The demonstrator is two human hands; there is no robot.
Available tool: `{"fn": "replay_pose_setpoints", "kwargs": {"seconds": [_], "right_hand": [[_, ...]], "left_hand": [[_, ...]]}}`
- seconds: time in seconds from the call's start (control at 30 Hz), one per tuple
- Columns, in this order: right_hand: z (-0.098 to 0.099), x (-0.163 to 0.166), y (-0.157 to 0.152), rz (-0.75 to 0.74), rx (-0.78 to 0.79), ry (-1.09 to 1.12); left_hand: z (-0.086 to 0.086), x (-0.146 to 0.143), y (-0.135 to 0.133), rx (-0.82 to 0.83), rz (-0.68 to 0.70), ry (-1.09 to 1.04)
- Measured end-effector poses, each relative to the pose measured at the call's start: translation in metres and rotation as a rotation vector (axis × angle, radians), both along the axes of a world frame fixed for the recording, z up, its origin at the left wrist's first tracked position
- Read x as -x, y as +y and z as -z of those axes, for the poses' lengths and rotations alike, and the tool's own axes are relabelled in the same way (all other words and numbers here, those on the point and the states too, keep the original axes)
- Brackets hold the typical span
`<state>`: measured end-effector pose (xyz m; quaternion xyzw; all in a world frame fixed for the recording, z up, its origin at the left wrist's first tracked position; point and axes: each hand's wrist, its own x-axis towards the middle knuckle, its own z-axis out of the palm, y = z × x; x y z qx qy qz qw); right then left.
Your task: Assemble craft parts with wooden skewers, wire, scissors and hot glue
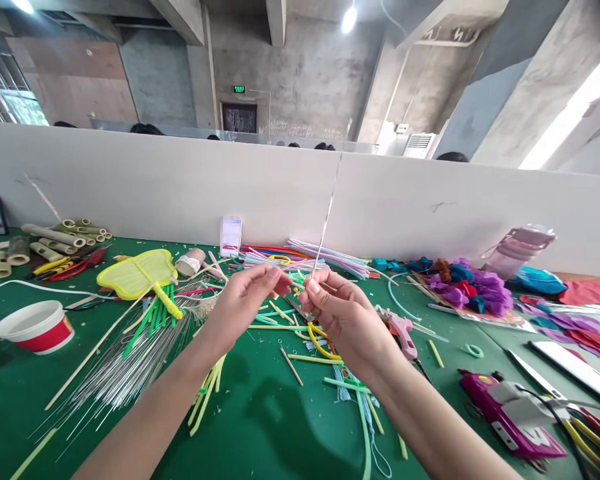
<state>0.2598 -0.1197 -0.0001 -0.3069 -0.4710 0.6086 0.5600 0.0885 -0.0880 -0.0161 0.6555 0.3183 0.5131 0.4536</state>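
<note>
My left hand and my right hand meet above the green table, fingers pinched. A thin silvery wire rises from the fingertips of my right hand, up past the white partition. My left hand's fingertips pinch near the wire's lower end; whether they grip the wire itself is hard to make out. Below the hands lie green, yellow and pink straws and sticks. A yellow curved piece lies just under my right hand.
A bundle of thin wires, a yellow leaf-shaped fan, bamboo tubes and a red-and-white cup lie left. Right: a pink glue gun, purple and red fabric petals, a pink bottle, a magenta tool. A white partition runs behind.
</note>
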Motion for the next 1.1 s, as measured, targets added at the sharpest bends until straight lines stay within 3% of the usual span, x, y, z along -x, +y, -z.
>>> {"fn": "replay_pose_setpoints", "kwargs": {"seconds": [0.07,0.23,0.37,0.53,0.67,0.8,0.93,1.1], "right_hand": [[0.01,0.001,0.004,0.048,0.008,-0.012],[0.037,0.005,0.011,0.12,0.047,-0.051],[0.058,0.009,0.014,0.168,0.071,-0.058],[0.08,0.007,0.016,0.211,0.084,-0.147],[0.079,-0.005,0.019,0.174,-0.021,-0.274],[0.065,-0.024,0.024,0.167,-0.013,-0.237],[0.06,-0.034,0.024,0.132,-0.032,-0.217],[0.069,-0.035,0.024,0.204,-0.03,-0.128]], "left_hand": [[0.007,0.003,-0.005,0.014,-0.042,0.042],[0.035,0.003,-0.006,0.027,0.06,0.076],[0.057,-0.006,-0.001,0.046,0.059,0.055],[0.069,-0.008,0.001,0.135,0.085,0.071],[0.075,0.001,-0.001,0.265,0.154,0.081],[0.085,0.013,-0.004,0.406,0.234,0.145],[0.093,0.022,-0.008,0.446,0.263,0.18],[0.098,0.026,-0.006,0.452,0.332,0.208]]}}
